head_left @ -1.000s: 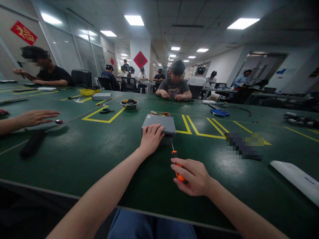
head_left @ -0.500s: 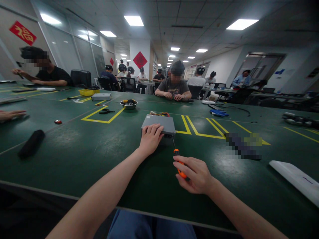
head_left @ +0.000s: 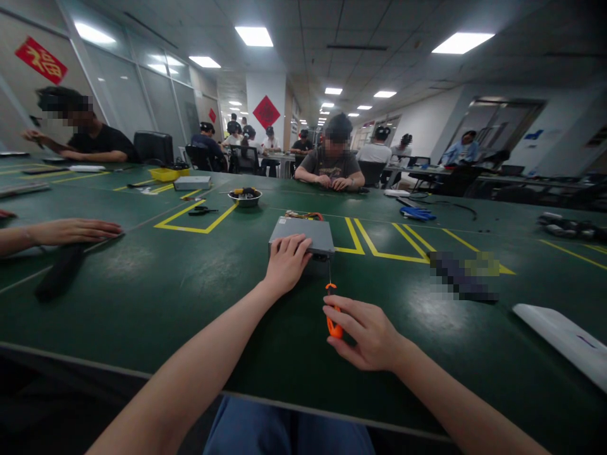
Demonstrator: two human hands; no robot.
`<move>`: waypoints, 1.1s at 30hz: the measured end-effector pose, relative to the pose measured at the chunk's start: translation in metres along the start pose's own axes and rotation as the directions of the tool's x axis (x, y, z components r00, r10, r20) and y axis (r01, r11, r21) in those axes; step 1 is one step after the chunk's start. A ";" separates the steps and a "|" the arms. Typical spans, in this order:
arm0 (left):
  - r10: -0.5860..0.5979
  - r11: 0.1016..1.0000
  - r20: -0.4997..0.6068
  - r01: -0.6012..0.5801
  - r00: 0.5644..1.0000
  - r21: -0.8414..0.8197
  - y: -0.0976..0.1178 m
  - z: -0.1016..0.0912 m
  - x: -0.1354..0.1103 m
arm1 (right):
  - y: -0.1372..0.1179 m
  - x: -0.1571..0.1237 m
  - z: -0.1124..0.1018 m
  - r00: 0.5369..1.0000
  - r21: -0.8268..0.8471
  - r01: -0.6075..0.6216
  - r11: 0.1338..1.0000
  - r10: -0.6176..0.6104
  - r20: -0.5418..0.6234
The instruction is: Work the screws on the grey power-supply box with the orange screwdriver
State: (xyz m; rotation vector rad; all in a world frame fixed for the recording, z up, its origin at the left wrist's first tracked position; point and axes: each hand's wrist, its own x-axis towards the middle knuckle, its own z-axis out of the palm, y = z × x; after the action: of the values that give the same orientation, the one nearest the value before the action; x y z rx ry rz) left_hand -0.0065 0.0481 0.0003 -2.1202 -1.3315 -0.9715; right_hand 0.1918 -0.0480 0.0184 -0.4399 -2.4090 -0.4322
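One head-worn camera looks forward, slightly down, low across the table (head_left: pixel 156 297).

**What you can't make out from where you sit**
Your right hand (head_left: pixel 367 335) wraps the lower part of the orange screwdriver (head_left: pixel 332 322), and its thin shaft runs into shadow at the grey box (head_left: pixel 313 232), so where the tip sits is unreadable. Your left hand (head_left: pixel 286 262) covers the box's near left corner. A pixelated patch (head_left: pixel 462 277) blurs something to the right, and the white slab (head_left: pixel 564 344) is cut off by the right edge.

Bright ceiling panels (head_left: pixel 255 36), dim table (head_left: pixel 142 284), wide-angle edge distortion
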 end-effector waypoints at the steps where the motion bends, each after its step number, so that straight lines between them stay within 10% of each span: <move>1: 0.000 1.000 0.002 0.000 1.000 -0.002 0.000 0.000 0.000 | 0.000 0.000 0.001 1.000 0.000 -0.005 1.000 0.005 -0.029; 13: -0.002 1.000 0.021 0.002 1.000 -0.013 0.000 -0.003 0.000 | -0.001 0.001 -0.001 0.987 -0.062 -0.021 0.998 0.030 0.157; 20: -0.004 1.000 0.013 0.004 1.000 -0.011 0.000 -0.001 0.000 | -0.001 -0.003 0.009 0.996 0.024 -0.086 0.996 0.086 -0.008; 28: -0.003 1.000 0.005 0.004 1.000 -0.020 0.000 -0.002 0.000 | 0.002 -0.003 -0.001 0.991 0.034 -0.041 0.999 0.036 0.130; 33: -0.002 1.000 0.008 0.002 1.000 -0.021 -0.001 -0.002 0.000 | 0.003 -0.004 0.002 0.998 -0.001 -0.047 0.999 0.047 -0.046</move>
State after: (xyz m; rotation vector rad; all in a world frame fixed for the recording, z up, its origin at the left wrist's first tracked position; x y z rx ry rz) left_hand -0.0080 0.0470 0.0015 -2.1406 -1.3333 -0.9833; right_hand 0.1949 -0.0458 0.0152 -0.4817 -2.3487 -0.4193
